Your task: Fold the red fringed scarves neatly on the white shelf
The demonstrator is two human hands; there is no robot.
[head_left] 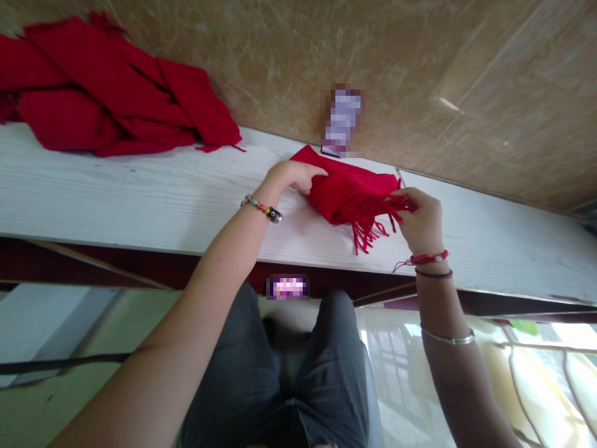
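Observation:
A folded red scarf (pixel 347 186) with a fringed end lies on the white wood-grain table in front of me. My left hand (pixel 301 177) is closed at the scarf's left side, one finger stretched over the top of the cloth and the others curled at its edge. At the right end, my right hand (pixel 420 214) pinches some of the fringe (pixel 403 205) between thumb and fingers. More strands hang loose onto the table toward me. Folds hide the scarf's underside.
A heap of red cloth (pixel 116 93) rests at the table's back left, against the brown marbled wall (pixel 261 56). Behind the scarf a phone-like object (pixel 342 121), blurred out, leans on the wall. The white table (pixel 116 193) runs left to right, its front edge just above my knees.

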